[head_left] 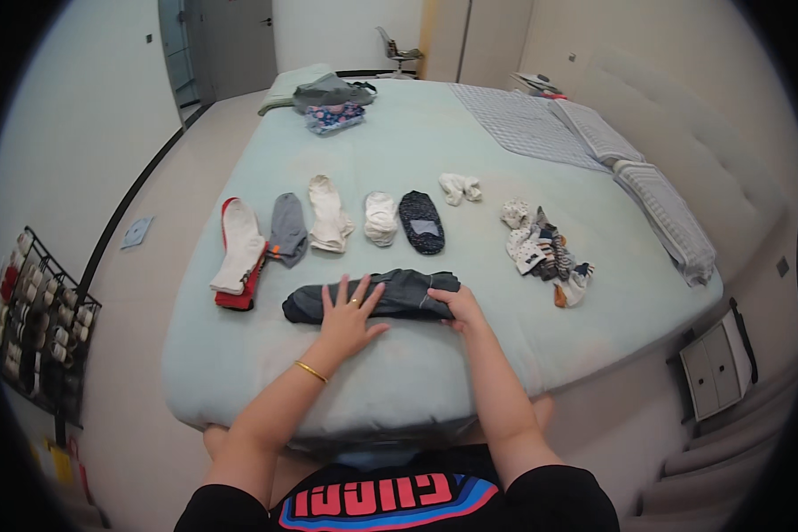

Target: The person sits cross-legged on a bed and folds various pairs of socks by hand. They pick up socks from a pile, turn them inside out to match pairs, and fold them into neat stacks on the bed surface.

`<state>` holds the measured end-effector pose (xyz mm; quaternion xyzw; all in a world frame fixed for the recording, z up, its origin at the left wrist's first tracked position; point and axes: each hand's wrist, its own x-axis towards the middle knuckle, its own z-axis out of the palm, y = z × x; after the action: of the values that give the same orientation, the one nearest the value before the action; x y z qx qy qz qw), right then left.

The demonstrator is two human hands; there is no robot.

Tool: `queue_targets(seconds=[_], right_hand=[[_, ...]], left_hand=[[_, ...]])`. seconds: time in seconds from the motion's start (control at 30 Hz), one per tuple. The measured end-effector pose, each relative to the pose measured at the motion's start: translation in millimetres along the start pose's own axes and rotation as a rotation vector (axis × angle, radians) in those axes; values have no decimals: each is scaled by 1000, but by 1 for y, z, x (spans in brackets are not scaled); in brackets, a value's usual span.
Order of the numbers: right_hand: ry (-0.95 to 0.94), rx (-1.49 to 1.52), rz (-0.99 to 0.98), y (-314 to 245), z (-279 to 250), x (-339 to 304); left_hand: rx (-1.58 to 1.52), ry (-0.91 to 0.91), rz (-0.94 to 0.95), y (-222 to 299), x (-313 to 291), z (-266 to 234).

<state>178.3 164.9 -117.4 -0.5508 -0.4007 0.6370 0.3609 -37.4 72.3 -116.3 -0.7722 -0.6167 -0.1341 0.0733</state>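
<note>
A dark grey folded cloth bundle, long and narrow, lies crosswise near the front of the bed; its exact kind cannot be made out. My left hand rests flat on its left part with the fingers spread. At the right end, my right hand grips the bundle, thumb on top and fingers partly hidden below. Behind it lie white and red socks, a grey sock, white socks, a white ankle sock, a black speckled sock and small white socks.
Patterned small socks lie heaped to the right on the pale green bed. A grey bag and a floral cloth sit at the far left. Folded quilted pieces line the right side. A shoe rack stands at left.
</note>
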Motion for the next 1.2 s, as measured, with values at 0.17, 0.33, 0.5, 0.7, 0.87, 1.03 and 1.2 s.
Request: queue_targets(seconds=[0.17,0.33,0.5,0.7,0.87,1.03,1.2], right_hand=[[104,-129,-201,27,-6,8],[83,-253,-594,39,-5,42],[25,-332,-442,30,-5,52],[130,-366,-295,8,-20,27],[631,-903,-932,4,-92,71],[772,-1304,-798,-24,-144,119],[695,-1281,-496,-66,-141,153]], left_hand=[[26,-43,-100,4,-5,10],[60,18,-111,5,12,-2],[54,2,-185,-3,5,13],[43,91,-177,-3,5,22],[48,108,-194,-3,5,23],[38,98,-209,1,11,25],[38,99,-213,0,12,29]])
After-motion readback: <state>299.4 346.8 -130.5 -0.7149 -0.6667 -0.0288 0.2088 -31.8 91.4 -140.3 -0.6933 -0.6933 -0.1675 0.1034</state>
